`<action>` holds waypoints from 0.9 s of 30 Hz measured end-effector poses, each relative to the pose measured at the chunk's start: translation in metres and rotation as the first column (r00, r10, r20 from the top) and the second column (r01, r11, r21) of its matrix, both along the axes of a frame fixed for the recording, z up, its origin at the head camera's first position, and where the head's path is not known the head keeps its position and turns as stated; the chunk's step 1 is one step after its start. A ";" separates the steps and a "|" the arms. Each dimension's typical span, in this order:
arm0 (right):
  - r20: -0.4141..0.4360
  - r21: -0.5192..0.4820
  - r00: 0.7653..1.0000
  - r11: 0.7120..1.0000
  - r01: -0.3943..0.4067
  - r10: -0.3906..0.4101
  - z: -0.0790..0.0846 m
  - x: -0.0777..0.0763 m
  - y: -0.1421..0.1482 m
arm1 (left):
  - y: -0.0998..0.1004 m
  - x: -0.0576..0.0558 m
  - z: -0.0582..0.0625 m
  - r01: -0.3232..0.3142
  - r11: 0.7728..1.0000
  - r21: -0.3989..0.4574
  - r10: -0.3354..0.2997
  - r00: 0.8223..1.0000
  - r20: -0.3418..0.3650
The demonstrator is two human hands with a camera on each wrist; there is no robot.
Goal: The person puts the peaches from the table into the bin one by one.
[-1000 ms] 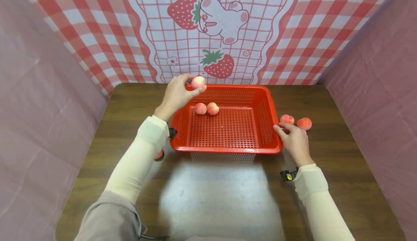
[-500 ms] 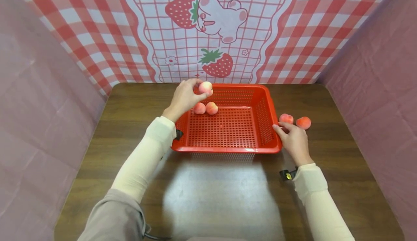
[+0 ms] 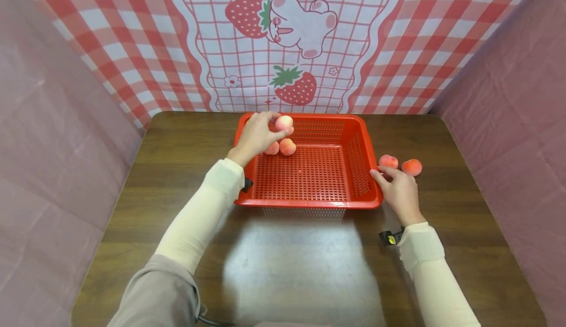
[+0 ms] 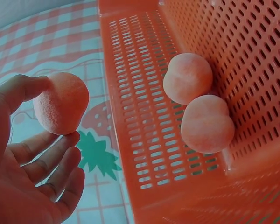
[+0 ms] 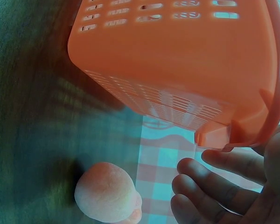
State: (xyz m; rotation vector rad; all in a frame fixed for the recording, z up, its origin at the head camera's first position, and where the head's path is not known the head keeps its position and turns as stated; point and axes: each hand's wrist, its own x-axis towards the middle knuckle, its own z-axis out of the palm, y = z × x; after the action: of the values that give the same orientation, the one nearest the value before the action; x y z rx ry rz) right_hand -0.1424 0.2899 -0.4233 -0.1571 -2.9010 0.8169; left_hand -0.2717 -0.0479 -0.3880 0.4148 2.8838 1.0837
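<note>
My left hand pinches a pale pink peach over the back left of the red plastic basket. In the left wrist view, thumb and fingertips hold this peach apart from the others. Two peaches lie side by side at the back left of the basket floor, a yellowish peach and a redder peach partly covered by my hand. On the basket's right rim, my right hand holds on with thumb and index finger; its other fingers stay loose below the rim.
Two more peaches sit on the wooden table right of the basket: a near-hand peach and an outer peach. A checked strawberry-print cloth hangs behind. Pink cloth walls flank the table.
My left hand has moved right and slightly nearer, carrying the peach further over the basket. A peach on the table by the left forearm is now hidden. The right hand stays on the rim.
</note>
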 end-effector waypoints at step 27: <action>0.046 -0.013 0.999 1.000 0.015 -0.014 0.002 0.000 0.000 | 0.028 -0.003 -0.027 0.074 0.994 -0.083 -0.072 0.997 0.031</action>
State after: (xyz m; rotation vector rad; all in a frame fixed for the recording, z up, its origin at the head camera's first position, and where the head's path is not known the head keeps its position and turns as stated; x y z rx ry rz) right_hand -0.1427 0.2899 -0.4215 -0.2009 -2.9341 0.8408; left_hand -0.2742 -0.0196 -0.4148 0.4924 2.8530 0.9460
